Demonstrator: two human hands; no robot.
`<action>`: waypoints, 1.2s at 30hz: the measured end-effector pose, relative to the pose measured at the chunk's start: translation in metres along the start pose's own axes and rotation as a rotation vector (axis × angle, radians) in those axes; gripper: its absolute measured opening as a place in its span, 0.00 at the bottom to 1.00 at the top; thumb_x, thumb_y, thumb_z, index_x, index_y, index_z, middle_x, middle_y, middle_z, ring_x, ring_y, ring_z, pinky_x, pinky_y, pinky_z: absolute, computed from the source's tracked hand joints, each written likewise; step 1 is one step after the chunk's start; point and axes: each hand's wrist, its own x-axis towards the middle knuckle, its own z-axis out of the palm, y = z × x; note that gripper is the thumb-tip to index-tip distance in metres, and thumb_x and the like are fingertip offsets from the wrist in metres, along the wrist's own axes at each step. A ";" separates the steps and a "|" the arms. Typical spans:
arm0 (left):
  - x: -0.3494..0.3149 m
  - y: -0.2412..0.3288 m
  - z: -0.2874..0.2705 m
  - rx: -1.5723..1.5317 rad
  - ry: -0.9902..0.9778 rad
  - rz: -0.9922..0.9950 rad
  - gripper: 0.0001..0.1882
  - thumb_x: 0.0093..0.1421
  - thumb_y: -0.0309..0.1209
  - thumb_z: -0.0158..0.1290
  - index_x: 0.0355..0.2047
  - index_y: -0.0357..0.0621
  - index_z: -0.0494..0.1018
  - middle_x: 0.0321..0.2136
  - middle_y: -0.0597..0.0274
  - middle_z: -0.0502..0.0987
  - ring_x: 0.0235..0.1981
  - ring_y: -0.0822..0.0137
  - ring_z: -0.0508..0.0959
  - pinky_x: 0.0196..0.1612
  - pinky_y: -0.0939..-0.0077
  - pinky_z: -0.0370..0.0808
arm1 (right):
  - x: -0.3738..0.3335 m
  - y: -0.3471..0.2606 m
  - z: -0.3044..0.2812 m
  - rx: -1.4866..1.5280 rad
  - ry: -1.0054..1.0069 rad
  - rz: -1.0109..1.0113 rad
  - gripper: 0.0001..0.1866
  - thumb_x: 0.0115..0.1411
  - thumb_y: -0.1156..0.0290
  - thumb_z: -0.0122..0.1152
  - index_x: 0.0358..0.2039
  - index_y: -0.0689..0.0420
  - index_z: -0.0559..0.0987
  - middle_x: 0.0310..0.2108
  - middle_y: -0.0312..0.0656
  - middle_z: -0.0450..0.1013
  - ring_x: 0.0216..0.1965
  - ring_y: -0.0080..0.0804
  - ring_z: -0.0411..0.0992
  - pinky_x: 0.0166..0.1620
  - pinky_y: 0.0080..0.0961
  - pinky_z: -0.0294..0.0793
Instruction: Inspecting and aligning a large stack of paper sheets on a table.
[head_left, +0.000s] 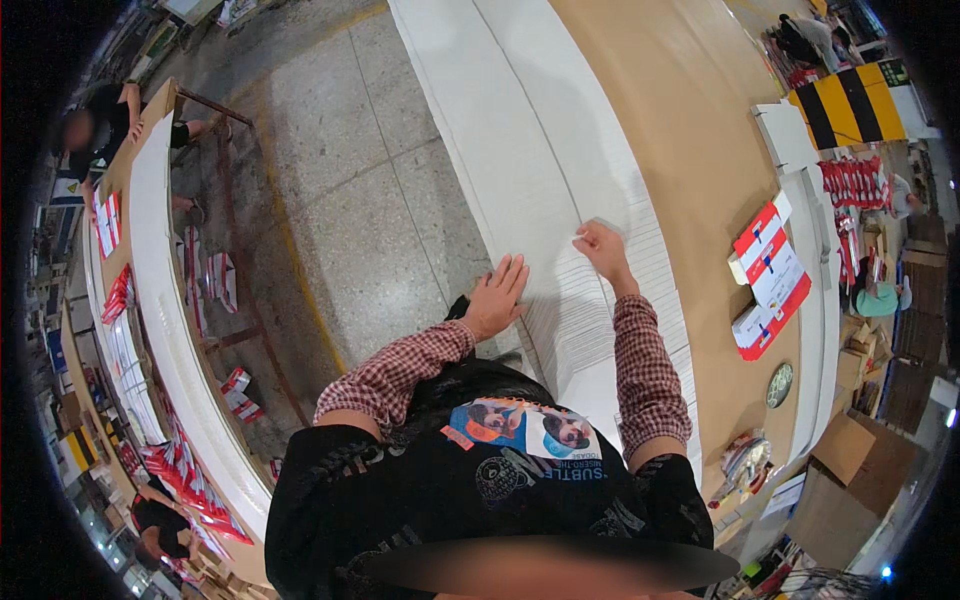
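Note:
Long white sheets (470,120), like thin cardboard, lie overlapping along the table before me, with many close edges showing as fine lines near my hands. A lengthwise seam or crease runs down their middle. My left hand (497,298) rests on the sheets' left edge, fingers stretched out and palm down. Farther right, my right hand (604,250) is closed over the sheets beside the crease, its fingers bent and thumb drawn in. Whatever lies between those fingers is hidden.
Brown board (650,90) covers the table's right side. On it are red-and-white boxes (770,280), a round patterned tin (780,385) and a clear-wrapped roll (743,465). Another bench (190,330) with red-and-white packages stands left across the floor; a person (100,130) is at its far end.

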 end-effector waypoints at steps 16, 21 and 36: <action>0.000 0.001 -0.007 0.023 0.003 0.067 0.37 0.50 0.39 0.55 0.57 0.40 0.54 0.60 0.47 0.50 0.60 0.51 0.52 0.49 0.54 0.63 | 0.003 0.030 0.037 -0.083 0.315 -0.258 0.18 0.53 0.61 0.57 0.20 0.64 0.67 0.16 0.49 0.60 0.18 0.40 0.58 0.24 0.32 0.58; 0.002 0.001 -0.008 0.021 0.010 0.055 0.39 0.47 0.38 0.57 0.58 0.46 0.54 0.60 0.47 0.48 0.61 0.49 0.50 0.51 0.53 0.62 | 0.002 0.030 0.040 -0.085 0.418 -0.375 0.17 0.53 0.63 0.58 0.20 0.63 0.66 0.15 0.47 0.58 0.17 0.37 0.56 0.24 0.31 0.57; 0.003 0.014 -0.006 0.022 -0.042 0.004 0.39 0.48 0.39 0.57 0.59 0.50 0.53 0.60 0.40 0.44 0.61 0.43 0.46 0.52 0.44 0.59 | -0.032 0.031 0.010 -0.318 0.242 -0.516 0.11 0.41 0.75 0.63 0.28 0.56 0.75 0.30 0.41 0.66 0.36 0.39 0.65 0.40 0.31 0.65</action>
